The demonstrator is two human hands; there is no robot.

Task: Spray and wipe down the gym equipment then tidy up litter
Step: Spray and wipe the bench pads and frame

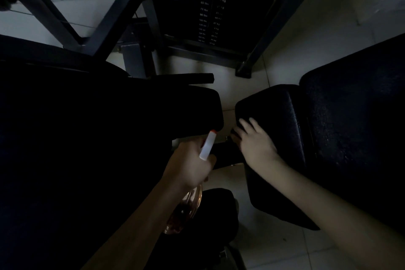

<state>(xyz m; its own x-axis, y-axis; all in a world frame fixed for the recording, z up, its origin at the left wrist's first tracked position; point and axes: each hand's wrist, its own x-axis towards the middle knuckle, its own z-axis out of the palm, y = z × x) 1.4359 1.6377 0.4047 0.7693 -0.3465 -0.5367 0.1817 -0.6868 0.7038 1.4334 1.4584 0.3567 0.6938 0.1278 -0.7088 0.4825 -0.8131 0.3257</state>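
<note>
Fingers (255, 124) of right hand (256, 147) slightly spread, flat on seat pad (276, 107) near edge; left hand (188, 164) grips spray bottle (207, 146)

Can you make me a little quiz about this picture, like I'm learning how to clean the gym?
1. True or false: the left hand grips the spray bottle.
2. What does the right hand rest on? A) the weight stack B) the black pad C) the floor
3. Fill in: the nozzle tip of the bottle is coloured ____.

Key: 1 true; 2 B; 3 orange.
</note>
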